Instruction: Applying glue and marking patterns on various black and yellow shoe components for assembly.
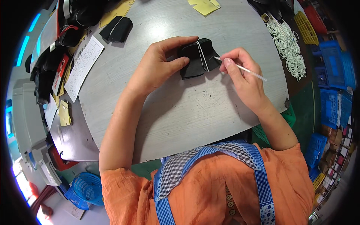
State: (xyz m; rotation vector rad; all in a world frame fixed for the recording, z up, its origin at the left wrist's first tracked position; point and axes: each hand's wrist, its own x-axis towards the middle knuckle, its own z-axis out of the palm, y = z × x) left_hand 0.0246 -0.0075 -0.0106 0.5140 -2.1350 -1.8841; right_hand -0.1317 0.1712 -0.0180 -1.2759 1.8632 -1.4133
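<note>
On the table in front of me lies a bundle of black cloth pieces, bound round its middle by a white cord. My left hand grips the bundle's left side, thumb on top and fingers along the far edge. Between the thumb and fingers of my right hand is a thin white pen with a clear tail end. Its tip meets the right part of the cloth, where a small pale mark shows. A second black cloth bundle, also tied, rests at the far left.
Loops of white cord hang over the table's right edge. Yellow paper pieces lie at the far side, and a written sheet at the left beside piled black goods. Blue crates line the right; a blue basket stands lower left.
</note>
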